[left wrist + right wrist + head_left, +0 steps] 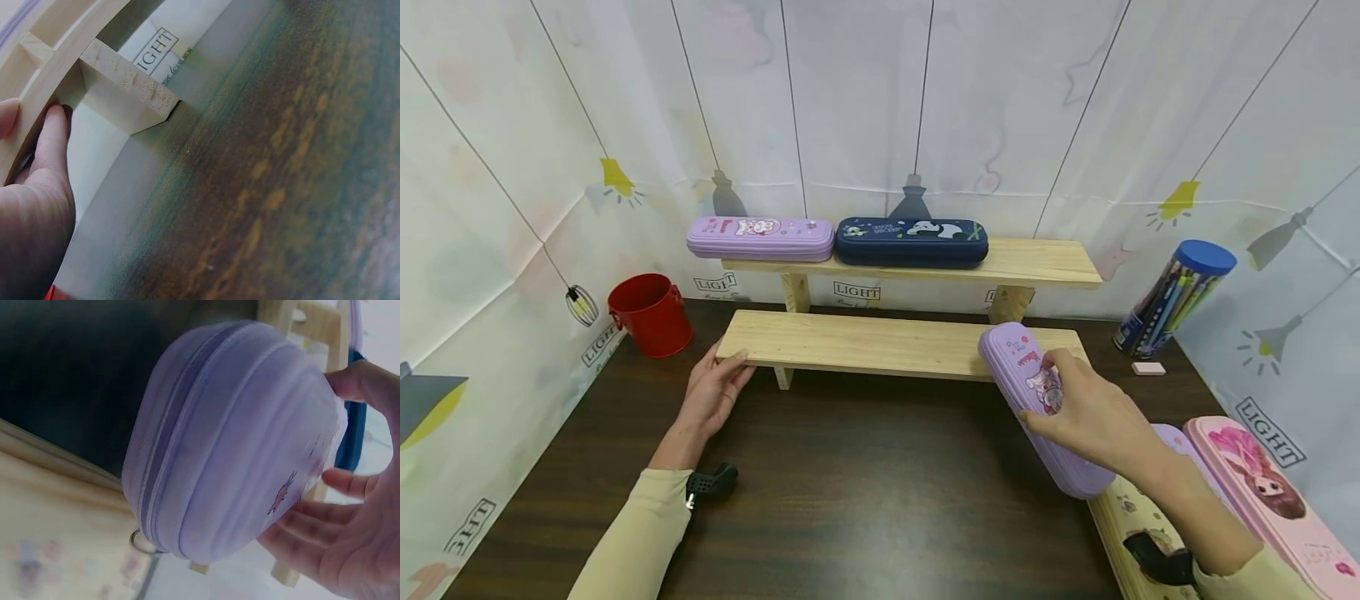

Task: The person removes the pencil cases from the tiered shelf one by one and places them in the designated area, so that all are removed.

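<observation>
A: Hands?
B: Left hand [715, 392] grips lower board [857, 340] at left end; right hand [1093, 417] grasps purple case [1036, 385] at the board's right front edge; board surface extends between.
A: Obstructions?
B: Lilac case [760, 239] and navy case [913, 243] on upper board [1041, 258]; pencil tub [1172, 300], right.

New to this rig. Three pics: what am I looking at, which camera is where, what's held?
No robot here: each grip is a person's bare hand. The wide picture is from a head camera looking forward and down; the other two are from cameras on the left and right wrists.

The left hand pinches the left end of the wooden shelf, which stands on the dark table. The right hand holds a purple case at a slant.

On the shelf's upper level sit a navy case and another purple one. The table also bears a red bucket and a pen jar.
</observation>
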A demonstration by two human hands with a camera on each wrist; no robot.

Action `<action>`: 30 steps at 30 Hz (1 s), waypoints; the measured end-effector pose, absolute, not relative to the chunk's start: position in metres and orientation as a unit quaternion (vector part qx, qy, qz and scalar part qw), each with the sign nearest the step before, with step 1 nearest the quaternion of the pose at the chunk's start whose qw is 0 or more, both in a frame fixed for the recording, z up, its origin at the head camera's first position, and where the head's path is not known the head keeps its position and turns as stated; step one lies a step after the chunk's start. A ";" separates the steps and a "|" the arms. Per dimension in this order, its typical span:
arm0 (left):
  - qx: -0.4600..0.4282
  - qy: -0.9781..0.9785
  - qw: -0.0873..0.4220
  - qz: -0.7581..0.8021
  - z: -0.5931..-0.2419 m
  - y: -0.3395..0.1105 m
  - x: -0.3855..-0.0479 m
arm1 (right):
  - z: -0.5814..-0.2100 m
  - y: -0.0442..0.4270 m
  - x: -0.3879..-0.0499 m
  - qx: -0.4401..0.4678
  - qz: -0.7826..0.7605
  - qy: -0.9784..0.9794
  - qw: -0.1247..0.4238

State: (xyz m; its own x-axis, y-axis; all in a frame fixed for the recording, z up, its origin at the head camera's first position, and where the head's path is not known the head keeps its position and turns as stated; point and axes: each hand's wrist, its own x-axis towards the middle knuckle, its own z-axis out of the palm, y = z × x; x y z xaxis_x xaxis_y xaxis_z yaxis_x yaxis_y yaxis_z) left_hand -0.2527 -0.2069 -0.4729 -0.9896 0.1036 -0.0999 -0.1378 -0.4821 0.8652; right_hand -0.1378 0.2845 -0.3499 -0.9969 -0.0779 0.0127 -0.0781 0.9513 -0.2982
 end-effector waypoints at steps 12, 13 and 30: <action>-0.017 0.497 0.070 0.865 -0.473 -0.209 -0.252 | -0.374 0.273 -0.101 0.024 0.145 -0.989 0.004; -0.016 0.497 0.070 0.865 -0.473 -0.210 -0.252 | -0.376 0.272 -0.099 0.022 0.142 -0.990 0.001; -0.016 0.505 0.069 0.860 -0.474 -0.208 -0.252 | -0.409 0.267 -0.077 0.014 0.108 -0.993 -0.037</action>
State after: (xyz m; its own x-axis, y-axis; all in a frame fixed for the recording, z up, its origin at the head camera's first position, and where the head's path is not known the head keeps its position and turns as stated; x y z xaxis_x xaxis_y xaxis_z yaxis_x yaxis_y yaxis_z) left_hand -0.2524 -0.2085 -0.4737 -0.9899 0.1032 -0.0976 -0.1355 -0.4800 0.8667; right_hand -0.0774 0.2669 -0.4094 -0.9970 -0.0348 -0.0698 -0.0190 0.9763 -0.2154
